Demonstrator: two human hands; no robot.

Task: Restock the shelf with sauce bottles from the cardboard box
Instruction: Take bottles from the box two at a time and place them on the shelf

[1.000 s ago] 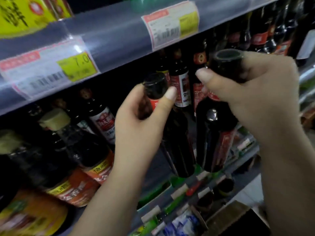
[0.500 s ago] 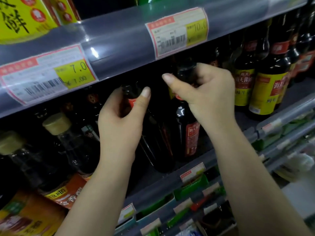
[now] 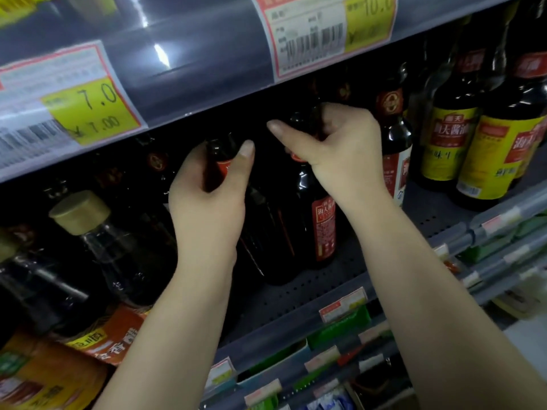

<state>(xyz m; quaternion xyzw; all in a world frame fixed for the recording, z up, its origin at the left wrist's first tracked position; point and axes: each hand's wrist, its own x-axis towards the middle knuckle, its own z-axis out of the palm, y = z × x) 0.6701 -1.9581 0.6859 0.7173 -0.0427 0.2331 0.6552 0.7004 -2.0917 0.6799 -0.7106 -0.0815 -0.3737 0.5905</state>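
Two dark sauce bottles with red labels are on the grey perforated shelf [image 3: 325, 282], in the gap at its middle. My left hand [image 3: 210, 199] grips the neck of the left bottle [image 3: 266, 232], which leans a little. My right hand [image 3: 334, 149] holds the neck and cap of the right bottle [image 3: 319, 220], which looks upright with its base on the shelf. The cardboard box is out of view.
Dark bottles with yellow labels [image 3: 444, 143] stand to the right, one red-labelled bottle [image 3: 395, 161] behind my right hand. Clear bottles with tan caps [image 3: 80, 211] and orange labels fill the left. The upper shelf's edge [image 3: 192, 72] with price tags hangs just above my hands. Lower shelves show below.
Both hands have pushed the two bottles deeper into the shelf, under the upper shelf's edge. The view has closed in on the shelf.
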